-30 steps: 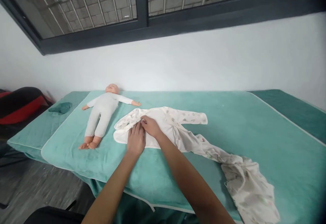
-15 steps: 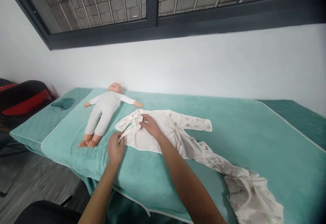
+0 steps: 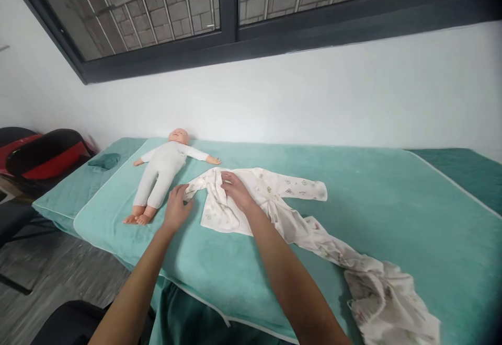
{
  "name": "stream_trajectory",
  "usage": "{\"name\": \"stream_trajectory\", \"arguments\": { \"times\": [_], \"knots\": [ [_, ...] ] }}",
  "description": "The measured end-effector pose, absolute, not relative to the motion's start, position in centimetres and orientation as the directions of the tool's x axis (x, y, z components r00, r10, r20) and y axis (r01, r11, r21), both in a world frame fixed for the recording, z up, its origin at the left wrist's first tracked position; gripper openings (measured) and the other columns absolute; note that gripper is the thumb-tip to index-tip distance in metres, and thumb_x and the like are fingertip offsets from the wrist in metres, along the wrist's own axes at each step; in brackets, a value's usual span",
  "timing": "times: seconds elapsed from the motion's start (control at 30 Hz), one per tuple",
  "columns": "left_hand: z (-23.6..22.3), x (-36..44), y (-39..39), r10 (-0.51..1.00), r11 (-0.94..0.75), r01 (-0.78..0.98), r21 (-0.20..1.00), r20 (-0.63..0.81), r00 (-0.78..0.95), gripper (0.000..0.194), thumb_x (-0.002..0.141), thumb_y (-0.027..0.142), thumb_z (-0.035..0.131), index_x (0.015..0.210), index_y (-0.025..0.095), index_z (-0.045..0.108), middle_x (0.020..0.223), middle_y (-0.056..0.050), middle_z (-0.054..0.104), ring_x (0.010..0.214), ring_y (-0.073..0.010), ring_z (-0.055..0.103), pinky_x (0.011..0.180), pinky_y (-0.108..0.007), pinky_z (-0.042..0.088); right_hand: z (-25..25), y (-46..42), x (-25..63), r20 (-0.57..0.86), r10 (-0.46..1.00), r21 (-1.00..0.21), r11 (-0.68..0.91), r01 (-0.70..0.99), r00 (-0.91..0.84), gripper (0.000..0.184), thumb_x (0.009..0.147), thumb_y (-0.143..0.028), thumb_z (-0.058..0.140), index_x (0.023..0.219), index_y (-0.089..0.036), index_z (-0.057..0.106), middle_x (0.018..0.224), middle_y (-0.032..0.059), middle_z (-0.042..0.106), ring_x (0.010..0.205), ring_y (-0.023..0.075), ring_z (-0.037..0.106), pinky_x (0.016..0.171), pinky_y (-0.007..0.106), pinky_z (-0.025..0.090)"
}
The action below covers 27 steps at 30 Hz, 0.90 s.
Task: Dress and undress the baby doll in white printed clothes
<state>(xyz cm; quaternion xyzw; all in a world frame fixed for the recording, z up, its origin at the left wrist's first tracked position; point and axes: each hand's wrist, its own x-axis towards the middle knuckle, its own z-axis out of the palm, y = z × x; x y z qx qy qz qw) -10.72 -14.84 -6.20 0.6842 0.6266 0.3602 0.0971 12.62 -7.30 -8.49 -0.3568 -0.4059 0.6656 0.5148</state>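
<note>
A white baby shirt (image 3: 254, 180) with small printed motifs is spread on the green bed cover, its right-hand sleeve stretched out flat. My left hand (image 3: 178, 210) is at the cuff of the other sleeve, its thumb and fingers apart, the fingertips touching the cloth. Over the upper front of the shirt, my right hand (image 3: 237, 192) grips a gathered fold; its fingertips are partly hidden in the cloth. Beyond the left hand lies a baby doll (image 3: 164, 162) on its back, in a white suit with bare hands and feet.
A crumpled printed white cloth (image 3: 392, 298) trails from the shirt to the lower right. The bed (image 3: 353, 177) runs along a white wall under a barred window (image 3: 157, 15). A small green pillow (image 3: 105, 161) and black-and-red chairs (image 3: 58, 159) are at left.
The shirt's left front panel, folded up before, now hangs down flat toward me. My left hand has moved up to the sleeve cuff and its fingers have opened. The right hand shifted slightly right.
</note>
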Motion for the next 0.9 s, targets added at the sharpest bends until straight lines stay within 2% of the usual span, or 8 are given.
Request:
{"name": "stream_trajectory", "arguments": {
  "times": [0.1, 0.2, 0.3, 0.4, 0.5, 0.67, 0.73, 0.9],
  "knots": [
    [-7.9, -12.1, -13.4, 0.932, -0.074, 0.943, 0.325, 0.360, -0.051, 0.041, 0.086, 0.028, 0.062, 0.127, 0.021, 0.062, 0.136, -0.014, 0.061, 0.127, -0.0361, 0.052, 0.106, -0.054, 0.044, -8.6, -7.2, 12.7, -0.109, 0.972, -0.842, -0.201, -0.500, -0.206, 0.051, 0.062, -0.022, 0.073, 0.111, -0.025, 0.060, 0.127, 0.0072, 0.061, 0.107, 0.0227, 0.064, 0.079, 0.032, 0.054],
    [-8.4, -12.6, -11.5, 0.915, -0.126, 0.965, 0.229, 0.404, 0.024, 0.032, 0.089, 0.017, 0.054, 0.118, 0.020, 0.066, 0.122, -0.013, 0.069, 0.117, -0.0333, 0.059, 0.103, -0.050, 0.047, -8.7, -7.2, 12.9, -0.132, 0.968, -0.812, -0.230, -0.537, -0.214, 0.051, 0.062, -0.020, 0.076, 0.109, -0.025, 0.057, 0.126, 0.0084, 0.061, 0.102, 0.0213, 0.066, 0.079, 0.034, 0.056],
    [-8.1, -13.0, -9.7, 0.856, -0.247, 0.944, 0.221, 0.506, 0.105, 0.042, 0.084, 0.001, 0.046, 0.118, 0.017, 0.067, 0.130, -0.013, 0.065, 0.125, -0.0307, 0.056, 0.109, -0.046, 0.044, -8.9, -7.2, 12.9, -0.132, 0.965, -0.834, -0.232, -0.501, -0.227, 0.053, 0.063, -0.019, 0.075, 0.111, -0.025, 0.056, 0.131, 0.0095, 0.058, 0.096, 0.0191, 0.067, 0.079, 0.035, 0.056],
    [-8.0, -13.2, -9.1, 0.758, -0.258, 0.935, 0.243, 0.651, 0.040, 0.052, 0.080, -0.005, 0.042, 0.124, 0.014, 0.064, 0.146, -0.015, 0.052, 0.137, -0.0317, 0.046, 0.114, -0.046, 0.040, -9.1, -7.2, 12.6, -0.119, 0.972, -0.890, -0.195, -0.413, -0.202, 0.055, 0.064, -0.018, 0.072, 0.115, -0.025, 0.055, 0.135, 0.0101, 0.056, 0.093, 0.0174, 0.067, 0.078, 0.033, 0.056],
    [-8.3, -13.1, -9.8, 0.685, -0.223, 0.943, 0.245, 0.728, -0.027, 0.051, 0.079, -0.005, 0.044, 0.122, 0.014, 0.065, 0.144, -0.017, 0.053, 0.136, -0.0333, 0.047, 0.113, -0.048, 0.040, -9.5, -7.3, 12.3, -0.083, 0.981, -0.945, -0.133, -0.300, -0.174, 0.059, 0.063, -0.018, 0.068, 0.120, -0.025, 0.054, 0.135, 0.0098, 0.056, 0.089, 0.0159, 0.066, 0.073, 0.030, 0.055],
    [-8.8, -12.1, -10.6, 0.776, -0.257, 0.942, 0.215, 0.627, 0.068, 0.048, 0.084, 0.006, 0.049, 0.130, 0.018, 0.059, 0.136, -0.014, 0.062, 0.128, -0.0310, 0.054, 0.109, -0.047, 0.041, -9.6, -7.3, 11.9, -0.070, 0.976, -0.980, -0.106, -0.167, -0.205, 0.063, 0.068, -0.024, 0.067, 0.128, -0.027, 0.051, 0.141, 0.0091, 0.053, 0.074, 0.0131, 0.066, 0.067, 0.031, 0.057],
    [-9.0, -11.6, -10.3, 0.815, -0.232, 0.953, 0.194, 0.573, 0.082, 0.043, 0.089, 0.015, 0.052, 0.131, 0.018, 0.058, 0.132, -0.014, 0.063, 0.125, -0.0327, 0.055, 0.106, -0.048, 0.043, -9.5, -6.9, 11.6, -0.085, 0.983, -0.995, -0.091, -0.029, -0.161, 0.059, 0.070, -0.026, 0.065, 0.128, -0.027, 0.052, 0.139, 0.0083, 0.055, 0.070, 0.0129, 0.065, 0.064, 0.031, 0.057],
    [-9.2, -11.4, -10.4, 0.783, -0.056, 0.969, 0.240, 0.612, -0.107, 0.033, 0.093, 0.021, 0.051, 0.124, 0.014, 0.061, 0.121, -0.019, 0.062, 0.118, -0.0360, 0.055, 0.102, -0.051, 0.044, -9.6, -4.7, 10.3, -0.112, 0.993, -0.957, -0.116, 0.267, 0.030, 0.047, 0.069, -0.024, 0.066, 0.115, -0.020, 0.057, 0.113, 0.0075, 0.069, 0.087, 0.0199, 0.068, 0.070, 0.028, 0.053]
  ]
}}
